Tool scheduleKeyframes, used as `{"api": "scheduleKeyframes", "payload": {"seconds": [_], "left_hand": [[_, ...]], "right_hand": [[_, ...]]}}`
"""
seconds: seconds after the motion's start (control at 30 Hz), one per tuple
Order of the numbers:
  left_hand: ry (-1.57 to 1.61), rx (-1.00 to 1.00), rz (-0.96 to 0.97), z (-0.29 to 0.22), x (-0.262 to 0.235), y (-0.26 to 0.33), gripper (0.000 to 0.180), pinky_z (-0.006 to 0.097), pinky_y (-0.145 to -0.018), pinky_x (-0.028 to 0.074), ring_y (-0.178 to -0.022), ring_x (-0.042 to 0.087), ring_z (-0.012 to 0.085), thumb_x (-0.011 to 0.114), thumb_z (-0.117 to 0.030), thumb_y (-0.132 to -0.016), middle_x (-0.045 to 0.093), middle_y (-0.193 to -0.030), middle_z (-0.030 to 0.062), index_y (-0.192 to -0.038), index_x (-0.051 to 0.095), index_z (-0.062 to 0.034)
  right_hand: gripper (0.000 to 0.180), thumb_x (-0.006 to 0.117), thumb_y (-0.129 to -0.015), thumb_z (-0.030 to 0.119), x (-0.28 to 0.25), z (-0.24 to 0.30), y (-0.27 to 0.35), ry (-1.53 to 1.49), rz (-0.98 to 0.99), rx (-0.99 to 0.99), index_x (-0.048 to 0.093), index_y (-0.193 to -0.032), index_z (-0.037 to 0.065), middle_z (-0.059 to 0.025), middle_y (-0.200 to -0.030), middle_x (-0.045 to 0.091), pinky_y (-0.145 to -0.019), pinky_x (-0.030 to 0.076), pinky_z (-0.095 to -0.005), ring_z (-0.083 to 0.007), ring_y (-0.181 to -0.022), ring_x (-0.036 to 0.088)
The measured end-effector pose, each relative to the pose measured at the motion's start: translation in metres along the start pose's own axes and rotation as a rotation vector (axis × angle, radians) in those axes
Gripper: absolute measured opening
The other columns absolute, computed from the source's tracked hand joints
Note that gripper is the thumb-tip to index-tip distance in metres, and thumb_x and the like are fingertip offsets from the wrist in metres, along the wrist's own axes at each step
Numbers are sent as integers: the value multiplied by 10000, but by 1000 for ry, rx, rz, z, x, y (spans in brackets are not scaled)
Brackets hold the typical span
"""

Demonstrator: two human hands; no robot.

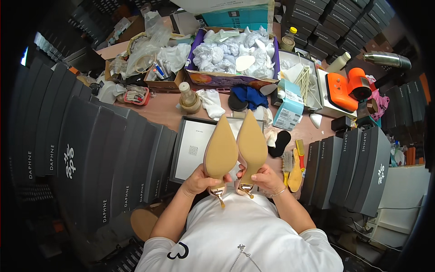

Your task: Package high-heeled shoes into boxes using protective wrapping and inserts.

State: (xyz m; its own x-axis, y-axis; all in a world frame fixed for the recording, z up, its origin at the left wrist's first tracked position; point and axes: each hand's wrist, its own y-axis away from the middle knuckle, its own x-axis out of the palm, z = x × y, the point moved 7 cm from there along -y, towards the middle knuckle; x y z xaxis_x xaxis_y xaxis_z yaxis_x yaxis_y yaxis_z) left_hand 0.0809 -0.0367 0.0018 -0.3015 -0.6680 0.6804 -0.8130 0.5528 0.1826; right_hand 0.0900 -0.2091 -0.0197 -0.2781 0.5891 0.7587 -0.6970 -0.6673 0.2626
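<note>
Tan soles face up: two pointed high-heeled shoes held side by side above an open shoe box (192, 152) on the cluttered bench (167, 111). Left hand (199, 181) grasps the left shoe (220, 147) at its heel end, right hand (267, 179) likewise grasps the right shoe (252, 145); toes point away. Metallic heel tips seem to project toward the person's white shirt (240, 235).

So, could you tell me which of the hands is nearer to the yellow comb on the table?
Right. The right hand is just left of the yellow comb; the left hand is farther left.
</note>
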Motion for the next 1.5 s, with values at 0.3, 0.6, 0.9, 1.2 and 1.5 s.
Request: {"api": "scheduleKeyframes", "payload": {"seconds": [0.3,0.6,0.9,1.2,1.5], "left_hand": [[-159,-240,-50,-7,-13,6,195,271,-704,502,-781,605,142,553,-84,-805,633,-886,86,-971,600,8],[297,-429,-265,34,-11,22,692,548,-928,476,-1145,548,297,362,-583,-935,495,-1289,187,-1386,350,-58],[338,-460,-160,49,-17,2,658,542,-828,514,-1038,577,392,465,-495,-854,532,-1200,222,-1350,405,-66],[308,-415,-294,64,16,11,657,559,-886,474,-1050,571,403,439,-506,-863,523,-1213,245,-1359,394,-76],[375,-135,-447,57,21,32,659,568,-867,476,-1055,562,415,453,-504,-866,508,-1221,262,-1345,403,-54]], "right_hand": [[391,586,-891,119,-40,-31,-11,351,-325,157,501,-1254,1,-96,-1171,559,-877,489,-316,-171,-1065,580],[441,554,-946,270,28,-20,-41,219,-338,-270,457,-1303,31,-67,-1057,598,-783,484,-261,-127,-958,578],[357,669,-837,238,-67,23,44,1140,-854,-282,604,-1084,-11,-179,-956,633,-791,484,-350,-292,-880,608],[293,665,-790,288,-191,102,-32,1752,-897,-132,657,-944,38,-175,-810,659,-720,470,-440,-306,-839,638],[325,714,-700,295,-208,83,-65,1914,-836,-8,634,-923,73,-119,-990,643,-796,389,-466,-293,-970,566]]}}
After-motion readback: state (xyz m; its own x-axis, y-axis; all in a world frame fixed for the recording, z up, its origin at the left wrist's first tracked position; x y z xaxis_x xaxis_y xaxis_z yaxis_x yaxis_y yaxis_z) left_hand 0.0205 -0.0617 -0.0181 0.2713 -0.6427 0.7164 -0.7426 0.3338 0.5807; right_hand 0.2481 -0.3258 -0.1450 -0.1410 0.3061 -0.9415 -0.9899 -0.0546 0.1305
